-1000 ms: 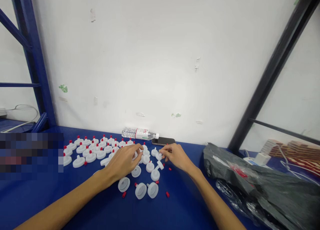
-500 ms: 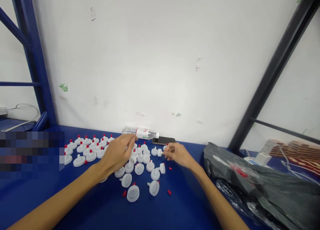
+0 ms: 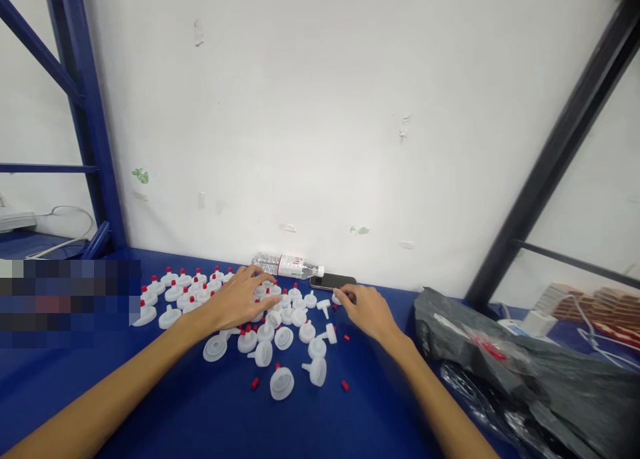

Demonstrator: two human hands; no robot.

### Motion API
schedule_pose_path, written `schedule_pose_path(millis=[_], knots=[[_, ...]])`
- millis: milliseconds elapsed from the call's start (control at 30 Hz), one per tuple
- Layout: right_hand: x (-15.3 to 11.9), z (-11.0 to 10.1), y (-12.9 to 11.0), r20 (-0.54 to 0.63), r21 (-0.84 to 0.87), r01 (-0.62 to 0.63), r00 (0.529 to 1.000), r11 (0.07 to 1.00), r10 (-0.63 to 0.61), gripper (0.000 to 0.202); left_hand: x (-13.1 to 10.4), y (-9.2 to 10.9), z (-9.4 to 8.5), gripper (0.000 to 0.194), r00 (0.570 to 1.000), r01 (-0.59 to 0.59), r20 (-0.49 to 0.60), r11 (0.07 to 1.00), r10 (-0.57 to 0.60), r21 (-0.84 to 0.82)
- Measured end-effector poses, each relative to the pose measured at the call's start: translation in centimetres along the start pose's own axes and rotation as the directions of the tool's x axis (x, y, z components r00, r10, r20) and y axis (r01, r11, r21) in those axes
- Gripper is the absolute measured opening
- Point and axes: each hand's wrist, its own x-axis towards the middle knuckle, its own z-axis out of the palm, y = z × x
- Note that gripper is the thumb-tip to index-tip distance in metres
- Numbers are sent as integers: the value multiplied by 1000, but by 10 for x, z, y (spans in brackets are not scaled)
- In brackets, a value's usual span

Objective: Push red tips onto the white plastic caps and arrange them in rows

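Many white plastic nozzle caps, several with red tips, lie on a blue table (image 3: 210, 406). My left hand (image 3: 243, 300) lies over the middle of the group with its fingers spread, hiding some caps; I see nothing gripped in it. At the right end of the group, the bent fingers of my right hand (image 3: 367, 309) close on a white nozzle cap (image 3: 336, 300), mostly hidden behind the fingertips. Just left of it is a loose white nozzle cap (image 3: 324, 306). Small red tips lie apart, one red tip (image 3: 345, 385) near the front and another red tip (image 3: 255, 384) farther left.
A clear plastic bottle (image 3: 287, 266) lies against the wall, beside a dark phone (image 3: 333, 282). Grey plastic bags (image 3: 480, 352) cover the right side. Blue metal posts (image 3: 93, 112) rise at the left, and a dark slanting post (image 3: 545, 152) at the right.
My right hand has let go of a small white nozzle cap and moved to one beside it. My left hand's fingers have spread wider over the caps. The view has shifted slightly.
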Motion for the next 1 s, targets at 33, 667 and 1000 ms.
schedule_pose_path(millis=[33,667,1000], knots=[[1,0,-5,-21,0,16,1000,1000,-16,38,1,0,2,63,1000,-1,23,1000,1,1],[87,63,-67,207,403,239,916,883,-343,26,36,-17,17,32,990,84,103,993,-92,83],[79,61,-40,217,623,29,954,782,-208,53,37,-10,14,30,992,107,68,994,-105,-21]])
